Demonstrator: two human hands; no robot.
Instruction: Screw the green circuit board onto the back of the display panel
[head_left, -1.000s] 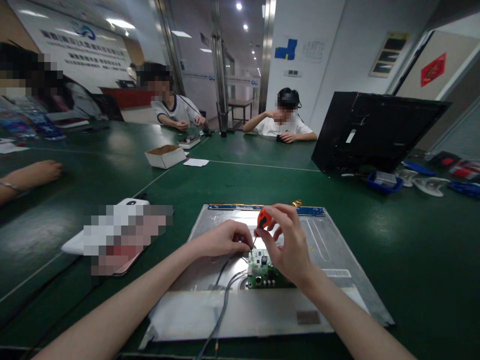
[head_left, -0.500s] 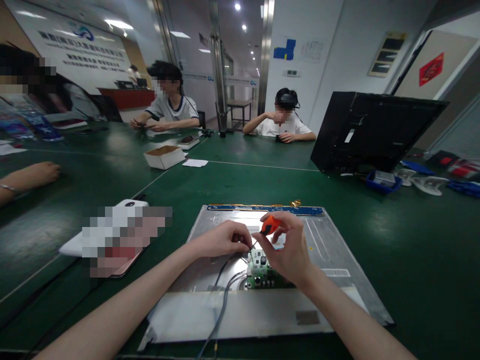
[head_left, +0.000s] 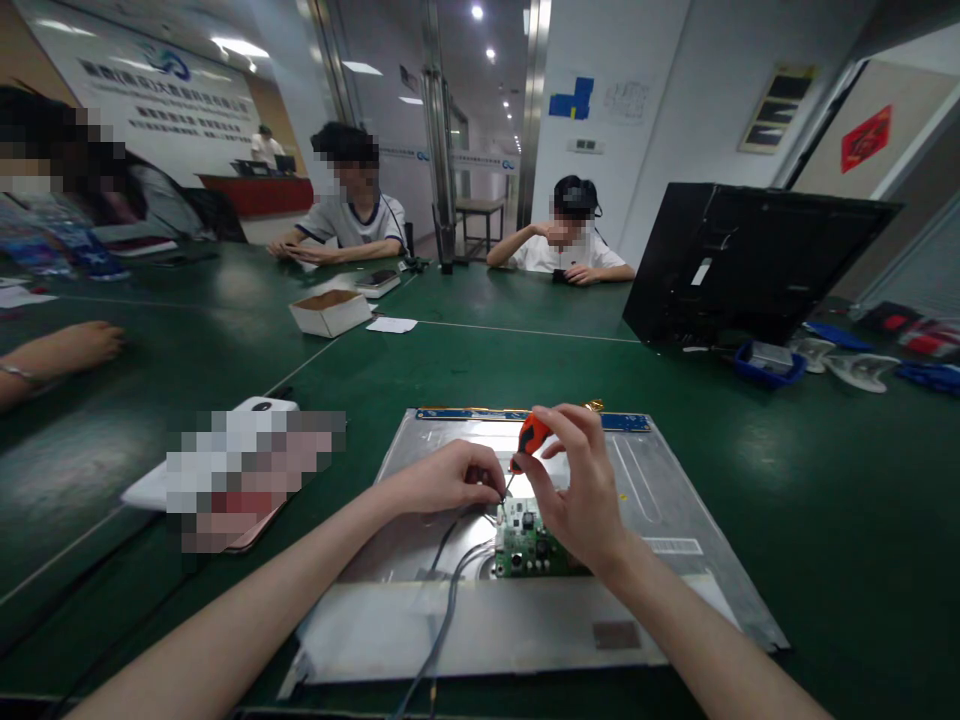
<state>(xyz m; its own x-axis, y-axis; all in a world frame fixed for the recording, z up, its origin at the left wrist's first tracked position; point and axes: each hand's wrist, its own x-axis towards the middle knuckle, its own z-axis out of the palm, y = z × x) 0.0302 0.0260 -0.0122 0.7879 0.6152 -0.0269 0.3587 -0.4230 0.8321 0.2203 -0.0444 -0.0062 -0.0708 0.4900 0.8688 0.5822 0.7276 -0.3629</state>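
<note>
A screwdriver [head_left: 529, 440] with an orange and black handle is pinched in the fingers of my right hand [head_left: 581, 490]. Its thin shaft points down at the upper left corner of a green circuit board [head_left: 517, 545]. Close to the tip, my left hand [head_left: 457, 478] has thumb and fingers pinched together; what lies between them is too small to make out. The board sits on the metal back of a display panel [head_left: 660, 500], partly hidden by my right hand. Dark cables [head_left: 450, 605] run from the board's left side toward the near edge.
Phones [head_left: 262, 520] lie to the left. Beyond the panel are an open white box [head_left: 330, 312] and a paper slip [head_left: 392, 325]. A black monitor [head_left: 750, 265] and a blue tray [head_left: 769, 365] stand at right. Several people sit around the green table [head_left: 487, 370]; one forearm [head_left: 64, 357] rests at left.
My right fingers have shifted on the screwdriver's handle, which now stands more upright and slightly higher. My left hand stays almost in place.
</note>
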